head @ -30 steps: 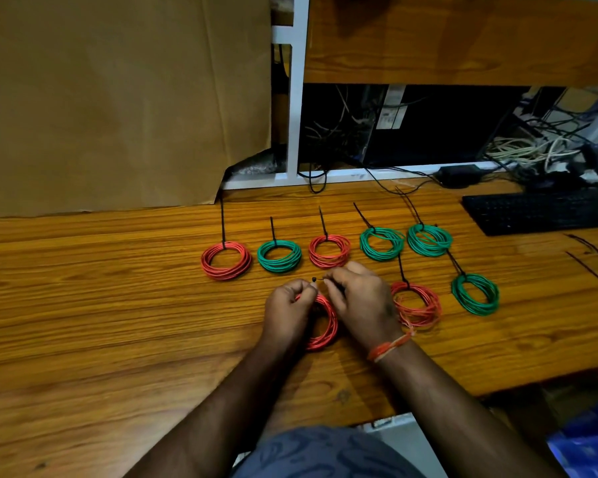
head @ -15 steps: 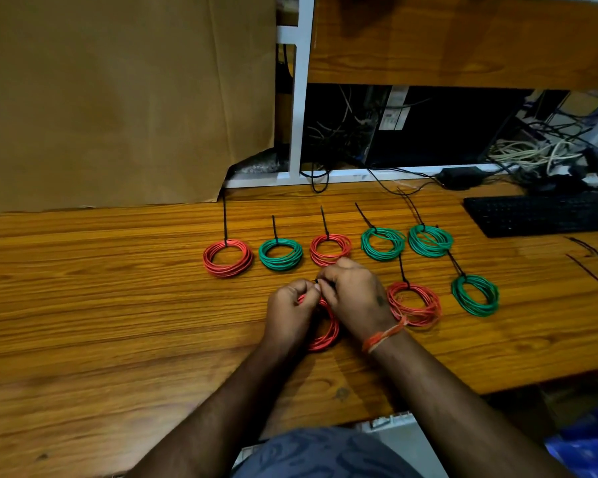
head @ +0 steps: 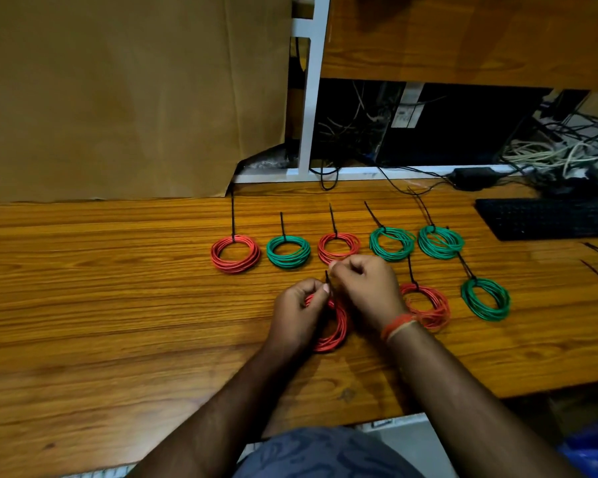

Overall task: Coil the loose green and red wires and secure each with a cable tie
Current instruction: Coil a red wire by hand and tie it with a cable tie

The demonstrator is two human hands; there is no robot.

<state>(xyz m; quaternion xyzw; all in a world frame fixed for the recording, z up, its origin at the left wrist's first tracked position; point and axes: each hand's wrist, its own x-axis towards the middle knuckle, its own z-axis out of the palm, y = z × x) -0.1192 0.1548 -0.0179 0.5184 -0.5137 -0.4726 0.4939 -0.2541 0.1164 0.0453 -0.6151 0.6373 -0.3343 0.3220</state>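
**Here, a red coil is getting its tie**

Right now both hands are working over a red wire coil (head: 332, 327) that is lying flat on the wooden desk (head: 118, 305), near its front edge. The left hand (head: 299, 312) is curling its fingers round the coil's upper left rim, thumb and forefinger pinching at the top. The right hand (head: 363, 288) is clenching its fingertips on the thin black cable tie (head: 326, 278), whose short stiff end is sticking up between the two hands. An orange thread band (head: 399, 324) is circling the right wrist.

The wire is looking smooth and plastic-coated, wound into round hoops of many thin turns. Beyond the hands, five finished coils are sitting in a row: red (head: 235, 254), green (head: 288, 252), red (head: 339, 246), green (head: 392, 243), green (head: 440, 241), each with a black tie tail pointing away from the person. The third one is lying just behind the right knuckles. To the right, another red coil (head: 427, 307) is lying just beside the right wrist, and a green one (head: 485, 299) farther right, both tied.

The desk is showing glossy, streaked grain. A creased brown cardboard sheet (head: 125, 98) is standing at the back left, a black keyboard (head: 549, 217) is lying at the right, and tangled cables (head: 549, 157) are piling behind it.
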